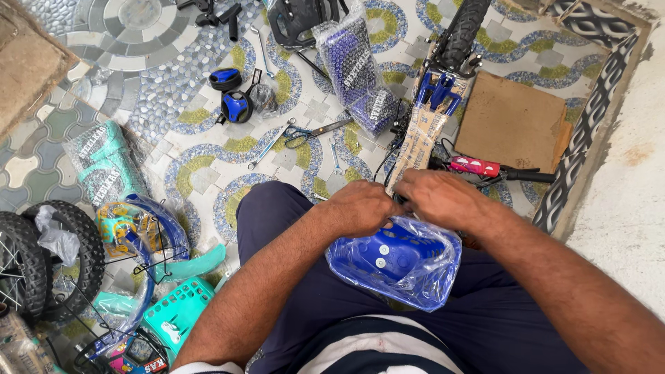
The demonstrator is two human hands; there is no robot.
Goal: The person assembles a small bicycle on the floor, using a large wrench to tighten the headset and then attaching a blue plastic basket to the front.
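A blue plastic bicycle basket in a clear plastic bag [398,260] rests on my lap. My left hand [360,206] and my right hand [440,197] meet at the bag's upper edge, fingers closed on the plastic. Just beyond my hands stands a small blue bicycle frame [422,131] wrapped in brown paper, with its black front tyre [463,31] pointing away and a handlebar with a red grip [474,166] to the right.
On the patterned tile floor lie a wrapped blue frame part [357,69], scissors [305,131], spanners [267,147], blue training wheels [232,93], a cardboard sheet [512,121], teal bicycle parts and basket [176,315] and black wheels [48,256] at left.
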